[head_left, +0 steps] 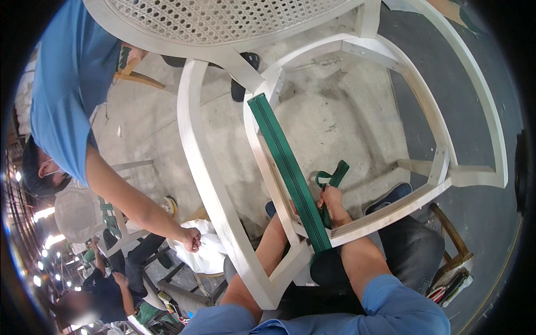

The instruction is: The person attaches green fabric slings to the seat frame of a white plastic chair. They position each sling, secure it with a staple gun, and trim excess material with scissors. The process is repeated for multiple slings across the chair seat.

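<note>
A white wooden armchair frame (204, 162) with an open seat stands tilted in front of me, its cane back (223, 22) at the top of the head view. One green webbing strap (287, 167) with dark stripes runs across the seat opening, from the far rail to the near rail. My right hand (330, 199) is inside the opening, closed around the strap's loose, looped end below the near rail. My left hand (292, 206) is beside the strap, mostly hidden by it and the side rail; its fingers do not show clearly.
At the left a co-worker in a blue shirt (72, 84) reaches an arm toward a white bag (205, 251). Another person (100, 296) sits farther back among chairs. A wooden stool (452, 245) with tools beside it stands at my right. Grey matting (446, 84) covers the right floor.
</note>
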{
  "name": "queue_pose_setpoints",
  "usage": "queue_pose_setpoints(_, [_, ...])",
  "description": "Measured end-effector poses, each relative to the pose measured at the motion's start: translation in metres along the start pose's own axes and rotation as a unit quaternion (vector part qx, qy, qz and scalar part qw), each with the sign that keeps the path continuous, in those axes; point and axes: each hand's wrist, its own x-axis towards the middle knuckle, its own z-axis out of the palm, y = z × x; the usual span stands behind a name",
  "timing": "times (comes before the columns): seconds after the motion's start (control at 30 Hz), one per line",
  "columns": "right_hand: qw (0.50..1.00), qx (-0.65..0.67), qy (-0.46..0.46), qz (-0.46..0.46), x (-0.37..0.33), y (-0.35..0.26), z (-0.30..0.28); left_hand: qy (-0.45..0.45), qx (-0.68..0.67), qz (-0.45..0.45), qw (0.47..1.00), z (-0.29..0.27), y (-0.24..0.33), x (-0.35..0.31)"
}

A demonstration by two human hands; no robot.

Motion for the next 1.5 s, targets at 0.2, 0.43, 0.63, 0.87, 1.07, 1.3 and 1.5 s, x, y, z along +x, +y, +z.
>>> queue_pose_setpoints(0.2, [0.864,-0.467,0.007,-0.186,0.046,0.011,-0.011,-0.065,0.091,-0.058,0.992,0.004,0.01,0.023])
queue_pose_setpoints(0.43, [0.95,-0.268,-0.03,-0.159,0.035,-0.002,-0.005,-0.072,0.161,-0.121,0.977,-0.001,0.009,0.023])
queue_pose_setpoints(0.63, [0.997,0.038,-0.064,-0.003,0.007,-0.044,0.001,-0.042,0.156,-0.154,0.975,0.026,0.012,0.011])
queue_pose_setpoints(0.87, [0.981,0.094,-0.111,-0.125,-0.015,-0.043,-0.004,-0.158,0.102,-0.148,0.971,-0.002,0.011,0.026])
queue_pose_setpoints(1.07, [0.97,-0.211,-0.107,-0.05,-0.079,0.014,-0.109,-0.184,0.223,-0.097,0.952,0.021,0.004,0.025])
queue_pose_setpoints(1.3, [0.943,-0.177,-0.104,-0.263,-0.377,-0.042,-0.205,-0.223,0.281,-0.042,0.932,0.034,0.005,0.01])
queue_pose_setpoints(1.5, [0.788,-0.138,0.591,-0.107,-0.507,0.055,-0.461,-0.17,0.268,-0.034,0.948,0.038,-0.006,0.005])
